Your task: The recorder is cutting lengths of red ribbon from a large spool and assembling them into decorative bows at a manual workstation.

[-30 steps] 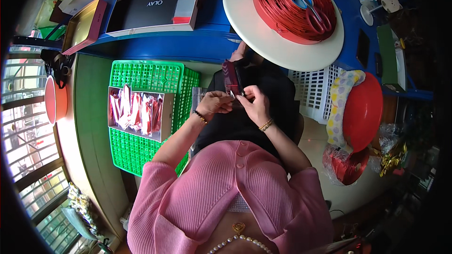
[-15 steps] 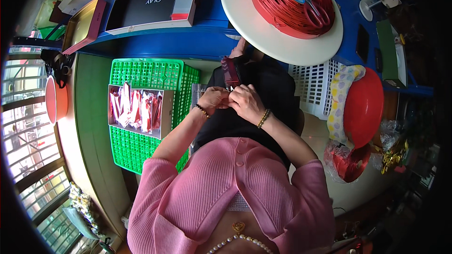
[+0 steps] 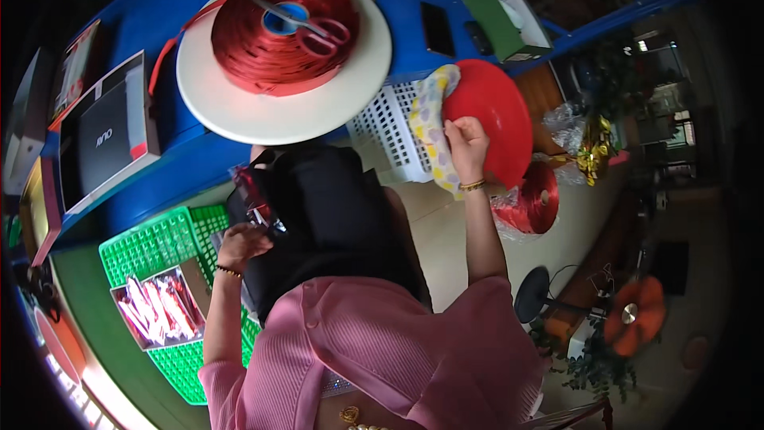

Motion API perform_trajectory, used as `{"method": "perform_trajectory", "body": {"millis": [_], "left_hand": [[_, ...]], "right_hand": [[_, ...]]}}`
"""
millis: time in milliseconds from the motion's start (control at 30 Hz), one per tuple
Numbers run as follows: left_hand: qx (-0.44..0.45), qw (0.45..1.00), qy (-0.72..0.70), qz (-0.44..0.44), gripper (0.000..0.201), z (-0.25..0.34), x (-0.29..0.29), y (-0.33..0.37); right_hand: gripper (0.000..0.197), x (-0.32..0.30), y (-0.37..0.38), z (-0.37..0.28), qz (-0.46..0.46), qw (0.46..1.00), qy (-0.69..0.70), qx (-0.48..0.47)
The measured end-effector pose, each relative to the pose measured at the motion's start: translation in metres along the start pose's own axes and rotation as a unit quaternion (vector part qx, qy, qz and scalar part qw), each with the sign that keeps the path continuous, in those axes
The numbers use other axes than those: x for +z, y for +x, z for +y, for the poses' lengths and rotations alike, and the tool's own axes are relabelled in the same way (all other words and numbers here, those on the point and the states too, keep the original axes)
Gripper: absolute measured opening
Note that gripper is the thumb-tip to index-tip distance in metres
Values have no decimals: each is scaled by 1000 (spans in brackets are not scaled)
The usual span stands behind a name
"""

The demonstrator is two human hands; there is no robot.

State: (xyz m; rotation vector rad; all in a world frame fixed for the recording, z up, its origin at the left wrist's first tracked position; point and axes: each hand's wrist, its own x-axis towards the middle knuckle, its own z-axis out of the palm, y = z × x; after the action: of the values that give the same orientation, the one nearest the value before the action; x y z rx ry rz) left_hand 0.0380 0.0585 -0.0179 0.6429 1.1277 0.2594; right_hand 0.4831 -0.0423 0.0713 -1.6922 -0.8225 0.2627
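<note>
"Firstly, which large items are to be identified?"

"A blue table [image 3: 410, 8] is seen across the upper view. Below it, the lap is covered by a black garment [image 3: 334, 207]. A green crate [image 3: 175, 366] is placed at the person's left. A white disc [image 3: 199, 91] is supported on the table, its near edge overhanging. At the right, a red basin [image 3: 501, 103] is located, with a patterned cloth [image 3: 432, 147] draped along its left side."

"Which smaller items are to be noted?"

"A red ribbon roll [image 3: 247, 60] is laid flat on the disc. A shallow carton [image 3: 195, 280], filled with red-and-white wrapped pieces [image 3: 163, 306], is carried on the crate. Scissors [image 3: 322, 36] are laid across the roll. A dark red packet [image 3: 253, 197] is positioned over the left part of the black garment."

"How are the hands set?"

"The left hand [image 3: 243, 245] is placed at the packet's near end; whether the packet is gripped or merely touched cannot be told. The right hand [image 3: 468, 143] is seen against the cloth and basin, fingers bent; whether anything is pinched cannot be told."
</note>
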Motion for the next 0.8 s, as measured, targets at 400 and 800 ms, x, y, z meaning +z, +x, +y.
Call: {"method": "perform_trajectory", "body": {"millis": [400,800], "left_hand": [[-5,998,57,32,11,8,4,-6],[17,993,111,33,17,4,-1,-2]], "right_hand": [[26,-85,31,59,-249,931,-46,263],[12,-43,8,9,41,932,-353,-65]]}}
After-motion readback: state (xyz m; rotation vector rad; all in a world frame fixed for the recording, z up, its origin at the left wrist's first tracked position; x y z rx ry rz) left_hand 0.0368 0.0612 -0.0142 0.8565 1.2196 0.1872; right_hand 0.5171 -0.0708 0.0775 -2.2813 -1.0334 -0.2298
